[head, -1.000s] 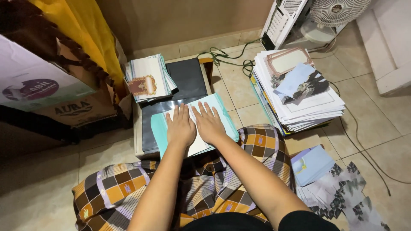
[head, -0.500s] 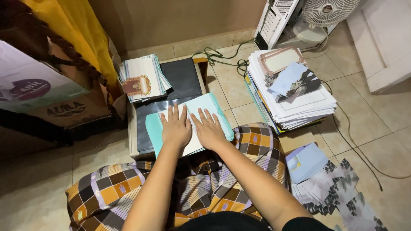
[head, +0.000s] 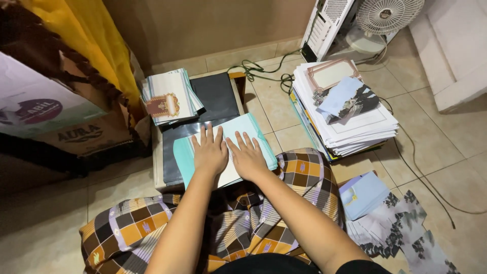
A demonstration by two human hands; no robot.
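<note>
Pressing flat with fingers spread, gripping nothing, the left hand (head: 209,152) and right hand (head: 249,158) cover one smooth teal-edged folded paper card (head: 223,147). Two paper stacks flank it: a small striped pile (head: 170,96) and a taller white pile (head: 345,114).

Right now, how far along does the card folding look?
Done, apparently: a small stack of patterned cards at the board's far left corner. In hand: left hand and right hand press flat on a teal-edged card on the dark board. Left: a tall pile of sheets on the right.

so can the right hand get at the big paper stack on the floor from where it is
Probably yes: the right hand lies flat on the teal card, and only bare tile separates it from the paper stack.
</note>
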